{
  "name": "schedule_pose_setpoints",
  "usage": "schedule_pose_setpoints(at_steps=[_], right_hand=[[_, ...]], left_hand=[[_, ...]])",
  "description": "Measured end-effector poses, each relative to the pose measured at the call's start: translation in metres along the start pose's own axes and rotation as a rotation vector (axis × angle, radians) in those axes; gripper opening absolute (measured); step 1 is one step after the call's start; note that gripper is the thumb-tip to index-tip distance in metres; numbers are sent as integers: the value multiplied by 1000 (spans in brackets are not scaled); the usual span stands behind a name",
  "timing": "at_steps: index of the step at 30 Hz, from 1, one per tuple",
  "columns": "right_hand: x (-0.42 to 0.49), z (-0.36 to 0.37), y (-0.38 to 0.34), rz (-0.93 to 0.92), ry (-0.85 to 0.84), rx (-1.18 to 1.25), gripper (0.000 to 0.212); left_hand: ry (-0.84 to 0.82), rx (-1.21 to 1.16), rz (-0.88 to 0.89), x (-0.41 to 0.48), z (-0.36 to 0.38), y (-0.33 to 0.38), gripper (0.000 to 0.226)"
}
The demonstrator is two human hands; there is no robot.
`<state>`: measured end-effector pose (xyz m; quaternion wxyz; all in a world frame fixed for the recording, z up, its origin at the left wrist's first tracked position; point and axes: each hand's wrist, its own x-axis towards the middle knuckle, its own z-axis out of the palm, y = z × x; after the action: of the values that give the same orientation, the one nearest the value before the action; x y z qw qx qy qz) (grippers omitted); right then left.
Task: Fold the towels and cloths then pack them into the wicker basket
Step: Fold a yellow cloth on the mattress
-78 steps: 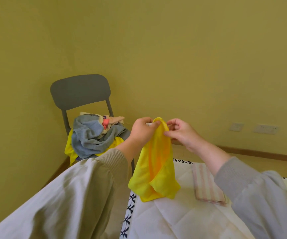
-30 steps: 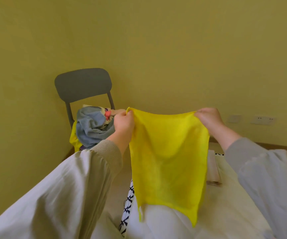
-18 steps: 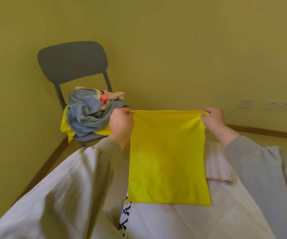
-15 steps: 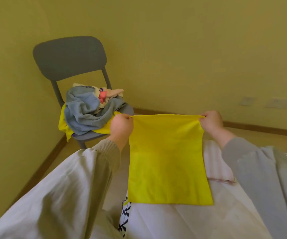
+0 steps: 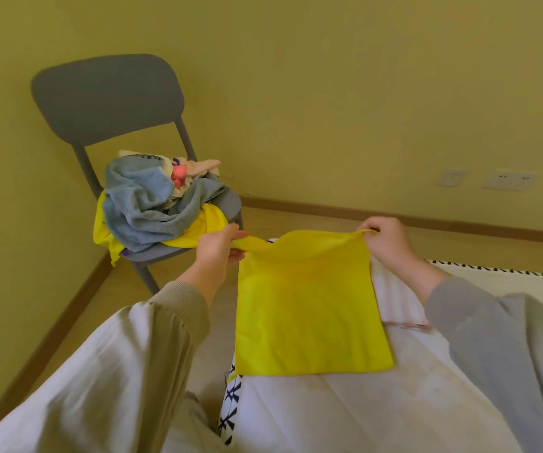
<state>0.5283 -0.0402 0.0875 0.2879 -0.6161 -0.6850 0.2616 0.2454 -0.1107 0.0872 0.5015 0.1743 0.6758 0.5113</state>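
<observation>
The yellow cloth (image 5: 309, 308) lies on the white surface (image 5: 345, 416), its near edge flat. The left hand (image 5: 217, 251) and right hand (image 5: 387, 240) pinch its far corners with fingers clamped. A striped towel (image 5: 397, 299) touches its right edge. Beyond its left corner stands the chair (image 5: 106, 93) with piled cloths (image 5: 146, 207), with bare floor (image 5: 100, 305) between.

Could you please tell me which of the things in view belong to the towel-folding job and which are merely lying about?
Belonging to the job:
square yellow cloth, far corners pinched by left hand and right hand
heap of unfolded grey-blue and yellow towels
folded pink striped towel

Just lying about:
grey plastic chair under the heap
white wall sockets
white bed sheet
</observation>
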Motion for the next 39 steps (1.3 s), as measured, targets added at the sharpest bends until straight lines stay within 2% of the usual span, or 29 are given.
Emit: schedule_pose_setpoints(at_steps=[3,6,8,10,13,15,17,19,23,26,30,34,37,39], right_hand=[[-35,8,20,-16,-133,-61,29],[-68,18,42,-73,-215,-132,29],[-87,24,56,-124,-277,-205,27],[-102,28,68,-155,-282,-255,24],[-119,32,85,-167,-180,-280,21],[-131,37,95,-212,-201,-337,19],[-143,42,106,-261,-321,-468,20],[-151,44,113,-339,-374,-575,24],[-151,44,116,-549,-336,-708,44],[-147,41,123,-645,-348,-781,47],[-143,39,131,-652,-277,-841,39],[-146,41,143,-721,-241,-801,12],[-147,40,146,-740,-209,-760,16],[-148,40,144,-683,-212,-721,15]], left_hand=[[74,94,-96,-10,-13,-28,11],[19,115,-179,-26,-21,-56,3],[-63,179,-225,-35,-27,-70,16],[-179,238,-267,-43,-32,-78,22],[-307,231,-323,-49,-41,-90,24],[-325,363,-333,-50,-47,-99,21],[-332,600,-320,-53,-49,-108,18],[-359,717,-301,-52,-48,-115,17],[-378,745,-279,-50,-46,-117,21],[-390,772,-269,-50,-46,-116,21],[-463,799,-289,-52,-50,-115,18],[-515,886,-312,-54,-53,-118,18],[-514,970,-282,-54,-49,-120,18],[-536,1162,-167,-52,-45,-120,16]])
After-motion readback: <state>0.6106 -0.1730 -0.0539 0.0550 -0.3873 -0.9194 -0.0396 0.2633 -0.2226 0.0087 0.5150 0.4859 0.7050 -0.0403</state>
